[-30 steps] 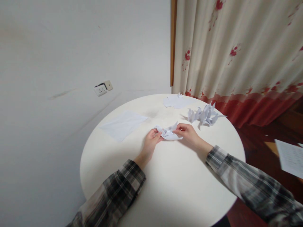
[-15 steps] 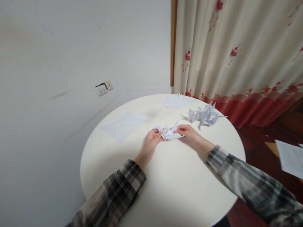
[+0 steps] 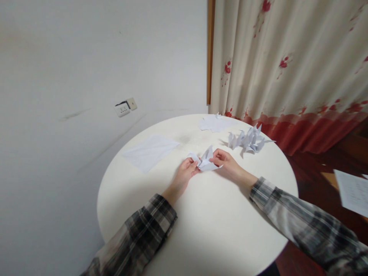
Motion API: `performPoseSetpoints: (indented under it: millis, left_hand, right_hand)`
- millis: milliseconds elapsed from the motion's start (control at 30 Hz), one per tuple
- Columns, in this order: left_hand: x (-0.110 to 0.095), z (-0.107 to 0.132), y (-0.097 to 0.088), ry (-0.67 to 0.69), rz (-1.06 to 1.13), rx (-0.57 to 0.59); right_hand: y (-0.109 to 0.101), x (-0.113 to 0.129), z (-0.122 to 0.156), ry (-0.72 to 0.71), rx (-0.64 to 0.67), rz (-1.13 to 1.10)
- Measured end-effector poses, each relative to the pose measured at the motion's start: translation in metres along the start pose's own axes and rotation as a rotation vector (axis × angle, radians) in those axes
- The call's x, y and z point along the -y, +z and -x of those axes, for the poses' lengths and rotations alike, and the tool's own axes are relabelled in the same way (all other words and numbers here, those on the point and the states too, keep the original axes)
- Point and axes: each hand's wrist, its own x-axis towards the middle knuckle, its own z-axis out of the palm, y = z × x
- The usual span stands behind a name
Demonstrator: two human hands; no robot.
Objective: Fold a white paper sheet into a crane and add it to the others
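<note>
A small white folded paper figure point(image 3: 206, 161) sits between both hands just above the round white table point(image 3: 201, 226). My left hand point(image 3: 184, 173) pinches its left end with the fingers closed. My right hand point(image 3: 226, 161) pinches its right side near a raised flap. Both arms wear plaid sleeves.
A flat white sheet point(image 3: 150, 151) lies to the left of the hands. Several finished folded paper figures point(image 3: 248, 139) cluster at the back right, and more white paper point(image 3: 212, 123) lies at the far edge. A flowered curtain point(image 3: 287, 65) hangs behind; papers point(image 3: 352, 191) lie off the table at right.
The right hand has drawn slightly toward the left, and a flap of the paper figure now stands more upright. The left hand has barely moved.
</note>
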Motion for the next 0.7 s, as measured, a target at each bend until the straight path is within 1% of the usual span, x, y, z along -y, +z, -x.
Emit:
performPoseSetpoints:
  millis: [67, 133, 233, 300, 400, 500, 700]
  left_hand:
    - [0.002, 0.0, -0.002, -0.028, -0.014, 0.039]
    - [0.004, 0.0, -0.003, -0.038, -0.039, 0.05]
    - [0.003, 0.0, -0.003, -0.024, -0.089, 0.035]
    - [0.001, 0.001, -0.001, -0.019, -0.128, 0.016]
    - [-0.001, 0.002, 0.001, -0.029, -0.176, -0.004]
    - [-0.002, 0.003, 0.003, -0.027, -0.202, -0.002]
    - [-0.004, 0.006, 0.004, -0.009, -0.212, 0.017]
  right_hand:
    - [0.002, 0.002, 0.002, 0.017, 0.001, 0.0]
    - [0.004, 0.002, 0.003, 0.022, 0.013, 0.003]
    - [0.005, 0.001, 0.003, 0.03, 0.021, 0.008]
    - [0.004, 0.0, 0.001, 0.068, 0.022, -0.008]
    - [0.002, 0.001, 0.001, 0.148, 0.007, -0.071]
    - [-0.001, 0.001, 0.001, 0.193, -0.025, -0.144]
    - [-0.009, -0.005, -0.001, 0.287, -0.016, -0.28]
